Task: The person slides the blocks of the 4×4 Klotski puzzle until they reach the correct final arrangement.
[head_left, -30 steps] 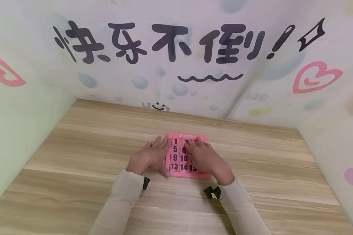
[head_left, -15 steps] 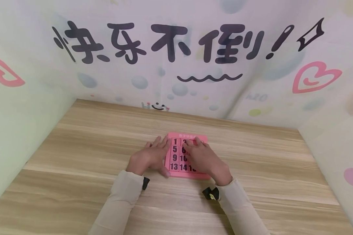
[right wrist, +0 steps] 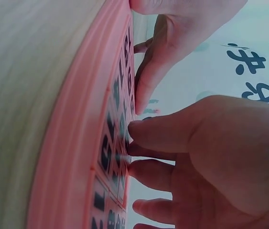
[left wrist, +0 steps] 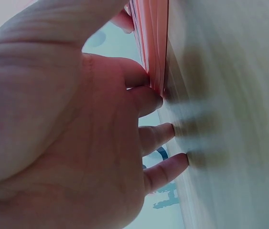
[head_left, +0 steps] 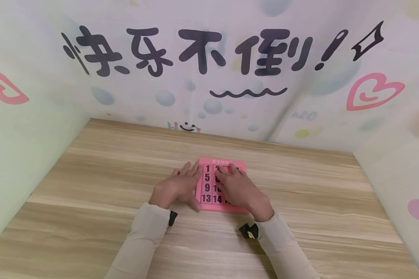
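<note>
A pink sliding number puzzle point(head_left: 216, 207) lies flat on the table, with black numbers on its square tiles. At its left edge rests my left hand point(head_left: 181, 186), fingertips near the upper corner and thumb at the lower one. In the left wrist view, extended fingers point(left wrist: 165, 171) reach toward the tabletop, and others touch the pink frame point(left wrist: 156, 43). My right hand point(head_left: 242, 190) lies over the right half, hiding several tiles. Its thumb and fingertips meet the tile faces in the right wrist view, where number tiles point(right wrist: 106, 157) show beneath.
The wood-grain table point(head_left: 108, 174) runs back to a printed cloth wall point(head_left: 153, 89) with large black characters. A pale side wall point(head_left: 21, 155) stands at the left and another point(head_left: 391, 162) at the right. A black strap piece point(head_left: 248, 231) sits by the right cuff.
My right hand has slid slightly left over the tiles, covering more of the middle numbers. The left hand and the puzzle frame stay in nearly the same place.
</note>
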A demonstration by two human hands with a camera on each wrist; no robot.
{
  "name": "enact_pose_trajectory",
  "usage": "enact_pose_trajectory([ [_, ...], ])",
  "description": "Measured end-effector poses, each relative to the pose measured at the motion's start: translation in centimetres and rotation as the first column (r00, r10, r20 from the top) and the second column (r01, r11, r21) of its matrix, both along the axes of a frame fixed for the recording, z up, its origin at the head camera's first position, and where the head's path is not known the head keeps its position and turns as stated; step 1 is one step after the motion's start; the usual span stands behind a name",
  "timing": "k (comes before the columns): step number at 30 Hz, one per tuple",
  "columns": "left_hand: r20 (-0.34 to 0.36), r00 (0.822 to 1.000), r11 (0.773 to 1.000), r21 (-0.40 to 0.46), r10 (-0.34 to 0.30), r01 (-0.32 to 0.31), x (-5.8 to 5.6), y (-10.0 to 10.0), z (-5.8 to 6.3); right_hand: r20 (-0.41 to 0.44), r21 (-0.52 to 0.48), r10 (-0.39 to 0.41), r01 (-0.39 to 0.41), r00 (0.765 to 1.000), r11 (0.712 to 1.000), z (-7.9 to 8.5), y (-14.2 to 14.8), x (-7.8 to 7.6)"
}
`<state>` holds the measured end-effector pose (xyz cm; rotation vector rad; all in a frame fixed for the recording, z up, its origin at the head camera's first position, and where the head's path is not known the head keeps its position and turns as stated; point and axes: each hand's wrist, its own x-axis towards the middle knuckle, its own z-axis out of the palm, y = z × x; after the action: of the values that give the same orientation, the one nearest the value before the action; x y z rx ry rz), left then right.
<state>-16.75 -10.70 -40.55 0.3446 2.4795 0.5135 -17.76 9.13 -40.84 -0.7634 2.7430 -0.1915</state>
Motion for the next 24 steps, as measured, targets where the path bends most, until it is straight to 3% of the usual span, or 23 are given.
enact_pose_trajectory([
  [9, 0.003, 1.0, 1.0, 0.0, -0.001, 0.001, 0.0, 0.0, 0.1, -0.016, -0.015, 0.029, -0.03, 0.999, 0.999, 0.3, 0.9, -0.4],
  [13, 0.009, 1.0, 1.0, 0.012, 0.009, -0.009, 0.1, 0.1, 0.1, -0.016, -0.023, -0.01, 0.01, 1.0, 1.0, 0.9, 1.9, -0.6],
  [17, 0.01, 1.0, 1.0, 0.018, 0.017, -0.018, 0.1, 0.1, 0.0, 0.023, 0.012, -0.064, 0.063, 0.998, 0.998, 1.6, 2.9, -0.7],
  [24, 0.01, 1.0, 1.0, 0.021, 0.023, -0.023, 0.1, 0.0, -0.1, 0.022, 0.102, -0.054, 0.051, 0.998, 0.993, 2.4, 4.0, -1.0],
])
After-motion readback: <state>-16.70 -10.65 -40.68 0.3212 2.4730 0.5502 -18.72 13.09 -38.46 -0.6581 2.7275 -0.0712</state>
